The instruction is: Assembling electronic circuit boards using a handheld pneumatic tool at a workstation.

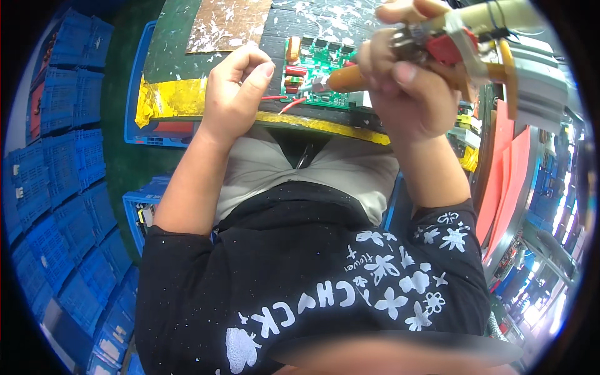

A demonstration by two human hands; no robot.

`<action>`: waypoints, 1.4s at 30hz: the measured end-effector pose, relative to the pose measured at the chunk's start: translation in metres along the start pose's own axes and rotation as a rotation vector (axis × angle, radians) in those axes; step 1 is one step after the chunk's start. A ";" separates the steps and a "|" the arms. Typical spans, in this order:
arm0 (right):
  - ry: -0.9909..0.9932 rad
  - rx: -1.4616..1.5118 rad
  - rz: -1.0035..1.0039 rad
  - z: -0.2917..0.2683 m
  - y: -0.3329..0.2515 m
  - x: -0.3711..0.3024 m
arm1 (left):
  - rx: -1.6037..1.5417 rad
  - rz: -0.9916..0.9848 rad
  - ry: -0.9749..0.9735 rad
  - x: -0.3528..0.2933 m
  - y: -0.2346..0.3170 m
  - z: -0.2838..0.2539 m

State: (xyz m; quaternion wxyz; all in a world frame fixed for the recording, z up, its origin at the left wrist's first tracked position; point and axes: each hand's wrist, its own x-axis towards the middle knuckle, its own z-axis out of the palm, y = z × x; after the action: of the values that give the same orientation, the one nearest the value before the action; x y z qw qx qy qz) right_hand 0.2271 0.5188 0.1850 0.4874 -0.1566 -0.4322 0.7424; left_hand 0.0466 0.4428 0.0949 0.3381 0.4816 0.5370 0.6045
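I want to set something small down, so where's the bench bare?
Left of your left hand, a strip of tabletop between the brown sheet and yellow tape. It's crowded right of that hand: circuit board, red wires, your right hand and tool.

From eight to ten o'clock on my feed, I am looking at blue plastic crates (pixel 59 165) rising in stacks; at ten, a dark green floor (pixel 120 106) is showing beside them. At twelve, a workbench (pixel 294 22) is presenting a white-flecked top, with yellow tape (pixel 177 97) running along its near edge. I am seeing red sheets (pixel 507 178) at three, while bright white light (pixel 555 315) is streaking the blurry clutter at four.
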 end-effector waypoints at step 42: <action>-0.556 -0.138 -0.201 -0.019 0.013 0.041 | 0.426 -0.159 -0.244 0.033 -0.002 -0.008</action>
State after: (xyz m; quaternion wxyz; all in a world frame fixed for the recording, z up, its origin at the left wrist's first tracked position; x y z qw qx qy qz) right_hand 0.2126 0.5614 0.1710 0.4096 0.0631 -0.6118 0.6738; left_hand 0.0284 0.4707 0.1010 0.3376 0.5677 0.6436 0.3867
